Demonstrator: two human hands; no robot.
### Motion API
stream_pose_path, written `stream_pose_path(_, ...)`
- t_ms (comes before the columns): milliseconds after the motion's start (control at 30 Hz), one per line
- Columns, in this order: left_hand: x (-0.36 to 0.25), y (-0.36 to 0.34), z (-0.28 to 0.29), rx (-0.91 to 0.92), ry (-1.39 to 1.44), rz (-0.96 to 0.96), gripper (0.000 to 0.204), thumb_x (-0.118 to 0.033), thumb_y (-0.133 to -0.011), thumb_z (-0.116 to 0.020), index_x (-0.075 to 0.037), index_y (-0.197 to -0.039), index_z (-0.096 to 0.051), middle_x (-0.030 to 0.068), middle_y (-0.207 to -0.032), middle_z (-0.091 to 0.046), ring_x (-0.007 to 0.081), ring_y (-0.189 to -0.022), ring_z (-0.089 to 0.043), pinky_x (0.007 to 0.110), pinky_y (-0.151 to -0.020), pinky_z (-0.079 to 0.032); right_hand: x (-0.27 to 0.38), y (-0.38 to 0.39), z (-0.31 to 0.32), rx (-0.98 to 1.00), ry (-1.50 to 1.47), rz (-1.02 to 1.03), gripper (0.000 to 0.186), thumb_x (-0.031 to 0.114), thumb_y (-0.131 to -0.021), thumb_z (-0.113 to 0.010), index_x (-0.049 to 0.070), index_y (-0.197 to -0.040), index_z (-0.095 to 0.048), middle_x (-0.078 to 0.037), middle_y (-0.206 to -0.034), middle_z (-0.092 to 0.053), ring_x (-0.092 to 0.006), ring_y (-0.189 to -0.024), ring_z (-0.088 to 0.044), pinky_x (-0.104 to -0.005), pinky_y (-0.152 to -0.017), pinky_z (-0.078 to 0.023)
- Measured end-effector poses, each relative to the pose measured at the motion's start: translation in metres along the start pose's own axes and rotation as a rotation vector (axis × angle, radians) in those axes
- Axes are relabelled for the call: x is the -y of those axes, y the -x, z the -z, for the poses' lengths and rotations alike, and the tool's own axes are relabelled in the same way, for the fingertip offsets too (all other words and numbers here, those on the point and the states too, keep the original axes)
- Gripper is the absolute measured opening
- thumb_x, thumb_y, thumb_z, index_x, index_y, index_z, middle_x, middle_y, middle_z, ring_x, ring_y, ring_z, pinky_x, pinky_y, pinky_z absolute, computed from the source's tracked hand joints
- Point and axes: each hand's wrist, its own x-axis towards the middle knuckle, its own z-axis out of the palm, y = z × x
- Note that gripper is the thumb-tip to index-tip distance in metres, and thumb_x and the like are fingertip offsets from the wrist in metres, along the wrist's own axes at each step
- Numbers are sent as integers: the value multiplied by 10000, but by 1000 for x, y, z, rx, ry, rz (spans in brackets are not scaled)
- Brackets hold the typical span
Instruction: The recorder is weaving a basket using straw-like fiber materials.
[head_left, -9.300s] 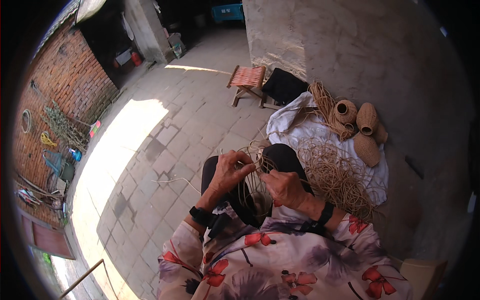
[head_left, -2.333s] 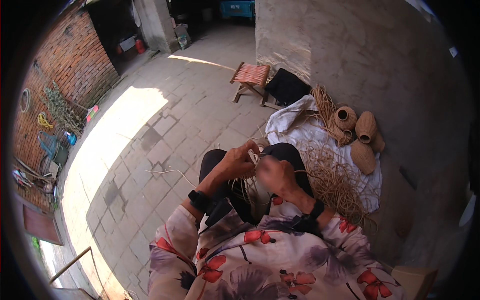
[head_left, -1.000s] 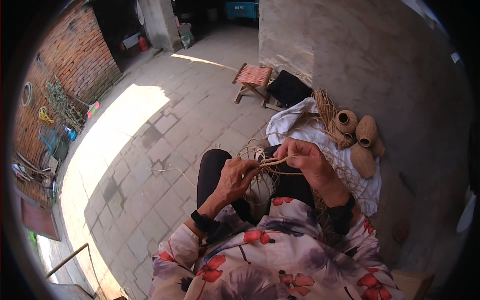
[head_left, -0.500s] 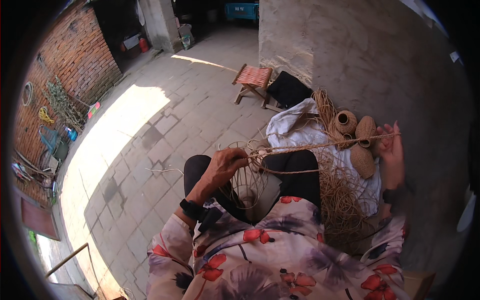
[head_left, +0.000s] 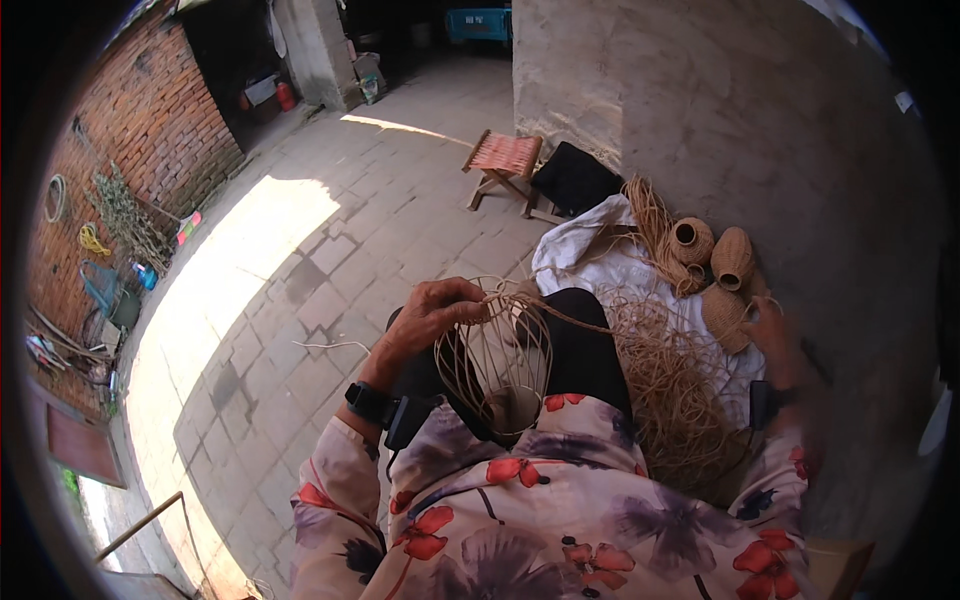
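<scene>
Between my knees stands an open, cage-like wire frame (head_left: 494,365), narrower at its lower end. My left hand (head_left: 436,312) is closed on its upper rim, where twisted brown cord (head_left: 570,318) is wound. From the rim the cord runs right toward a loose heap of cord (head_left: 675,385) beside my right thigh. My right hand (head_left: 772,338) is out to the right, beside several small woven vase-shaped baskets (head_left: 734,258). Its fingers are curled in and partly blurred; what they hold, if anything, is hard to see.
White cloth (head_left: 590,250) lies under the cord and baskets, against a plastered wall (head_left: 700,110). Ahead are a folding stool (head_left: 503,155) and a black cushion-like thing (head_left: 577,180). A brick wall (head_left: 170,95) with hanging coils borders the paved yard on the left.
The doubled cord stretched between my hands is gone from the air. My right hand has dropped slightly and curled its fingers. The wire frame stands more upright, with my left hand still at its rim.
</scene>
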Motion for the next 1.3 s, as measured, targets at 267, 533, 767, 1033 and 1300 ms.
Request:
stream_pose_path(267, 3, -15, -11, 83, 9, -38, 185, -153, -929, -658, 5, -1024, -672, 27, -914, -684, 97, -865, -624, 252, -784, -502, 295, 66, 9, -162, -842, 778, 246, 126, -872, -632, 20, -1094, -624, -164, -1037, -653, -336, -977, -637, -400, -851, -493)
stream_pose_path(533, 5, -14, -13, 79, 50, 30, 166, -120, -927, -660, 1, -1040, -651, 56, -945, -695, 124, -899, -653, 264, -824, -515, 349, 133, -5, -166, -1031, 733, 62, 48, -841, -644, 39, -898, -621, -140, -768, -644, -338, -689, -650, -381, -591, -510)
stream_pose_path(767, -2, -18, -29, 20, -120, 30, 217, -197, -884, -714, 4, -965, -696, 33, -861, -687, 84, -799, -607, 246, -746, -491, 345, 134, -18, -268, -909, 761, 78, 41, -808, -661, 65, -832, -591, -120, -731, -618, -342, -638, -628, -410, -544, -495)
stream_pose_path(1033, -3, -14, -47, -220, -308, 64, 200, -190, -787, -735, -14, -874, -692, 49, -781, -686, 110, -731, -623, 274, -690, -477, 335, 116, -8, -273, -946, 591, 128, 59, -799, -708, 65, -850, -590, -93, -741, -643, -302, -626, -644, -388, -552, -497)
stream_pose_path(1300, 0, -14, -65, -482, -845, -269, 116, -176, -712, -664, -106, -767, -589, 51, -697, -605, 248, -708, -583, 392, -803, -337, 364, 109, -15, -302, -974, 650, 130, 77, -799, -713, 74, -861, -600, -96, -748, -651, -294, -620, -645, -375, -549, -497)
